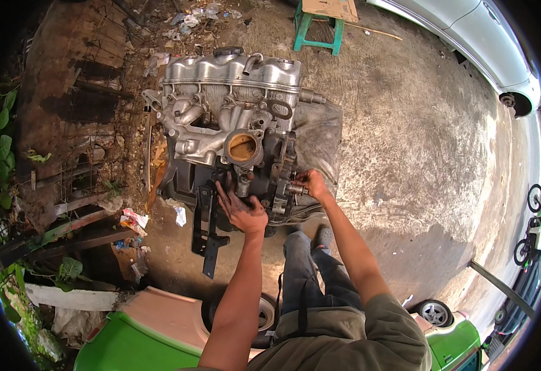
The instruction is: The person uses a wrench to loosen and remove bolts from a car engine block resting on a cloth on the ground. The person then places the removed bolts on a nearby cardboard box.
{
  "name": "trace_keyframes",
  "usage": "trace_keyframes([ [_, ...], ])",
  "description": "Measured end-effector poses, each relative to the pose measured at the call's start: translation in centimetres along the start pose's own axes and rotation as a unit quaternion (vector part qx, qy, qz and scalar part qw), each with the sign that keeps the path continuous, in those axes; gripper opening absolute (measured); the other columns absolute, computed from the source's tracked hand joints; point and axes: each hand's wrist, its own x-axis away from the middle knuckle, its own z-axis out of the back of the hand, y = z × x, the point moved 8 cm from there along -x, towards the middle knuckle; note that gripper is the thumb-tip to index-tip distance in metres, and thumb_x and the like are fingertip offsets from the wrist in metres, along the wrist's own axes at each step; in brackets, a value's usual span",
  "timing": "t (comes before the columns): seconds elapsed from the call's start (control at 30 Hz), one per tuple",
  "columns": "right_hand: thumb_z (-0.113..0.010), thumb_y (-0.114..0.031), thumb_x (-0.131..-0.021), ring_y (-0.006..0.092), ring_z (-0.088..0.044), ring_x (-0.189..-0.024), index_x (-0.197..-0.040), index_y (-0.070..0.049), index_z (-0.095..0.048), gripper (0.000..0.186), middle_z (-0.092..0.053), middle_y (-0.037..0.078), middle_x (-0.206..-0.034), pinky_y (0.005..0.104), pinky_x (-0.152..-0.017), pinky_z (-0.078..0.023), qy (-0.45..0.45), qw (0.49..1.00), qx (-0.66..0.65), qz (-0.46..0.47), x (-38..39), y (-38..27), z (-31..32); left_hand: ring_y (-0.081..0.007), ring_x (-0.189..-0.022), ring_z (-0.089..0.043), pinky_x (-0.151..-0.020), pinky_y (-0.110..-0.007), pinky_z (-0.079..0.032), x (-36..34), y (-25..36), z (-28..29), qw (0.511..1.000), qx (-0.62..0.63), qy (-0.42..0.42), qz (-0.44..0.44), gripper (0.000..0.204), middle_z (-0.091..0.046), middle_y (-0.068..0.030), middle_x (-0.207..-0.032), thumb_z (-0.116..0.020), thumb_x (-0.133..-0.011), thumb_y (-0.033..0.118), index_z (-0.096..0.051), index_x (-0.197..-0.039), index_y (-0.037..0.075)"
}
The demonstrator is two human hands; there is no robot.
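Observation:
A car engine [231, 74] with a silvery ribbed cover and cast metal manifold stands in front of me. A round opening [243, 148] with a brown-stained inside faces up at its near side. My left hand [245, 213] rests against the engine's near side with fingers stretched out and blackened. Beside it, a black metal bracket [205, 229] with slots hangs downward. At the engine's right end, my right hand [312, 184] has its fingers closed next to a short metal cylinder [296, 188]; whatever sits between the fingertips is too small to make out.
A dark sheet [323, 133] lies under the engine's right side. Farther off stand a green stool [320, 34] and a silver car [468, 31]. Rubble and litter [135, 219] line the left. Behind me is a green and pink car [165, 315].

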Motion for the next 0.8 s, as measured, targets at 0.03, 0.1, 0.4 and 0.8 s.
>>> trace_keyframes([
  [0.03, -0.084, -0.027, -0.079, 0.0304, -0.069, -0.071, -0.096, -0.004, -0.078, 0.029, -0.072, 0.020, -0.081, 0.0413, -0.071, -0.053, -0.002, 1.000, -0.016, 0.006, 0.1, -0.3, 0.1, -0.0441, -0.143, -0.032, -0.119, -0.057, -0.023, 0.0, 0.0, 0.0, 1.000, 0.001, 0.001, -0.003, 0.069, -0.028, -0.0235, -0.159, -0.051, -0.090, 0.039, -0.039, -0.149, 0.005],
  [0.1, -0.083, -0.021, -0.080, 0.0307, -0.069, -0.071, -0.096, -0.004, -0.078, 0.024, -0.072, 0.020, -0.081, 0.0413, -0.071, -0.053, -0.013, 0.999, -0.013, -0.040, 0.3, 0.3, 0.1, -0.0435, -0.144, -0.032, -0.119, -0.057, -0.023, 0.0, -0.1, -0.1, 1.000, -0.003, -0.002, 0.001, 0.069, -0.028, -0.0235, -0.159, -0.051, -0.089, 0.037, -0.039, -0.150, 0.005],
  [0.4, -0.082, -0.019, -0.081, 0.0196, -0.059, -0.059, -0.097, 0.001, -0.075, 0.027, -0.066, 0.022, -0.072, 0.0400, -0.062, -0.050, -0.029, 0.989, -0.142, -0.037, -1.1, 2.0, -1.1, -0.0426, -0.145, -0.030, -0.119, -0.057, -0.022, 0.1, -0.3, -0.2, 1.000, -0.009, -0.015, 0.014, 0.070, -0.027, -0.0232, -0.159, -0.050, -0.090, 0.040, -0.038, -0.150, 0.006],
  [0.8, -0.078, -0.027, -0.087, 0.0178, -0.066, -0.079, -0.106, 0.012, -0.064, 0.046, -0.072, 0.013, -0.102, 0.0335, -0.066, -0.052, -0.135, 0.892, -0.409, -0.138, 0.9, 1.6, -1.0, -0.0428, -0.143, -0.034, -0.118, -0.058, -0.024, 0.1, 0.1, 0.1, 1.000, -0.015, 0.011, -0.009, 0.065, -0.031, -0.0226, -0.158, -0.049, -0.094, 0.040, -0.042, -0.148, 0.006],
])
